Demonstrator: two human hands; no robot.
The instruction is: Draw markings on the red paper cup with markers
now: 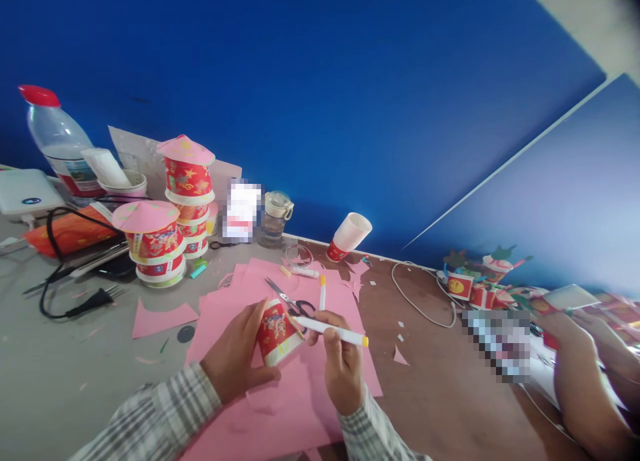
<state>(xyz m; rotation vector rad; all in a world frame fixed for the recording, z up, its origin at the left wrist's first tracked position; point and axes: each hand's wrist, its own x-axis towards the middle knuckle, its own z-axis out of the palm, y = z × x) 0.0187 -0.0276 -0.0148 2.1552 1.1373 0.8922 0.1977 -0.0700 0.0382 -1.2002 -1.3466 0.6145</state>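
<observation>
My left hand (243, 351) is wrapped round a red patterned paper cup (277, 329), tilted on its side, with yellow marks on its white band. In my right hand (340, 364) is a white marker pen (336, 329) with a yellow end, its tip at the cup's right edge. Black-handled scissors (295, 304) lie just behind the cup, partly hidden by it and by the pen. A yellow-ended marker cap (323, 289) stands out beyond the pen. Underneath are several sheets of pink paper (220, 341).
Stacked red paper cups with pink cone tops (156, 238) stand at the left, near a bottle (65, 141) and a black plug (93, 301). Behind are a lidded jar (274, 221) and nested cups (350, 236). A co-worker's arms (580, 368) reach in at right, near small cup crafts (483, 284).
</observation>
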